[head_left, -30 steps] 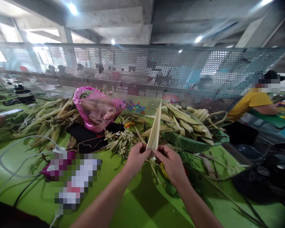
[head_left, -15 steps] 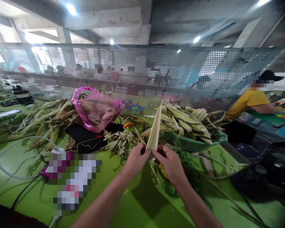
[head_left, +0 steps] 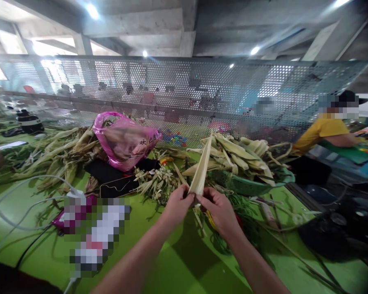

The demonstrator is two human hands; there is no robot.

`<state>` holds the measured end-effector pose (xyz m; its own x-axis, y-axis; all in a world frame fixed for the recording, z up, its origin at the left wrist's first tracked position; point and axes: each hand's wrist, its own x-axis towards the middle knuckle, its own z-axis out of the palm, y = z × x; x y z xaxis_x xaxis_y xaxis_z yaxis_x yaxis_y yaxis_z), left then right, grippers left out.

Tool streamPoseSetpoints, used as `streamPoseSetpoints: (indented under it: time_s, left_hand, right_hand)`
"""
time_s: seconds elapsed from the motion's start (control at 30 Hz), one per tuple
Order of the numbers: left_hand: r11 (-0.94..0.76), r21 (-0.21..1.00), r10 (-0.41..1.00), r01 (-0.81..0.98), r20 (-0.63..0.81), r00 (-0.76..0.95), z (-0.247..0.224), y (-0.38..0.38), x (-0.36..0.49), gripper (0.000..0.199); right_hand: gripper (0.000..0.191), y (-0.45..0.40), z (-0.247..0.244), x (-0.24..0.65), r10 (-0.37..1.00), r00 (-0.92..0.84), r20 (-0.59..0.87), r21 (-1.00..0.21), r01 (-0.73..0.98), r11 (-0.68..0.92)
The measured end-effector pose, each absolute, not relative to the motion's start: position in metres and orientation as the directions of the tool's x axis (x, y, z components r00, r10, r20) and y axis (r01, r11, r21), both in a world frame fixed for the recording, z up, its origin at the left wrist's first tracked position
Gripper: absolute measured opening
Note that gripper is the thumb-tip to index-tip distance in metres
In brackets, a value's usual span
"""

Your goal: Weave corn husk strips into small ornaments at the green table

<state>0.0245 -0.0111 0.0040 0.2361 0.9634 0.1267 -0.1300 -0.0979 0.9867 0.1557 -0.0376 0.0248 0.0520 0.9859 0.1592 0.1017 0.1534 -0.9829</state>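
Observation:
A pale, dry corn husk point(head_left: 203, 165) stands nearly upright, its tip leaning a little to the right. My left hand point(head_left: 178, 204) pinches its lower end from the left, thumb and fingers closed. From the other side my right hand point(head_left: 218, 206) grips the same end, fingers curled and thumb close to the left thumb. Smaller husk strips hang below the hands. Just behind them lies a bunch of small knotted husk pieces point(head_left: 158, 179). Green string point(head_left: 245, 212) lies in a tangle beside and behind my right hand.
A green basket point(head_left: 251, 185) heaped with husks stands behind to the right. A pink plastic bag point(head_left: 119, 153) sits left of centre near a husk pile point(head_left: 58, 151). A purple power strip point(head_left: 59, 223) with cables lies at left. A perforated metal screen point(head_left: 171, 81) spans the back. A person in yellow point(head_left: 322, 132) sits at right.
The husk's upper part has tilted slightly to the right. Both hands keep their hold in nearly the same place. At the far left edge, another person's hand has shifted slightly.

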Motion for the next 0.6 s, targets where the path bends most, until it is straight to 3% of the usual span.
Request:
streamPoseSetpoints:
  time_s: [0.37, 0.5, 0.6]
  left_hand:
    - [-0.229, 0.973, 0.958, 0.041, 0.217, 0.187, 0.004, -0.012, 0.021, 0.012]
    - [-0.148, 0.989, 0.978, 0.010, 0.145, 0.148, 0.003, -0.009, 0.019, 0.014]
    - [-0.027, 0.992, 0.993, -0.125, 0.041, 0.108, -0.001, -0.004, 0.014, 0.018]
  right_hand:
    - [0.030, -0.039, 0.023, 0.156, 0.986, 0.072, 0.147, -0.989, 0.017, 0.146]
    - [0.027, -0.045, 0.032, 0.152, 0.993, 0.042, 0.106, -0.992, -0.062, 0.108]
    - [0.024, -0.049, 0.045, 0.150, 0.997, -0.022, 0.079, -0.983, -0.167, 0.074]
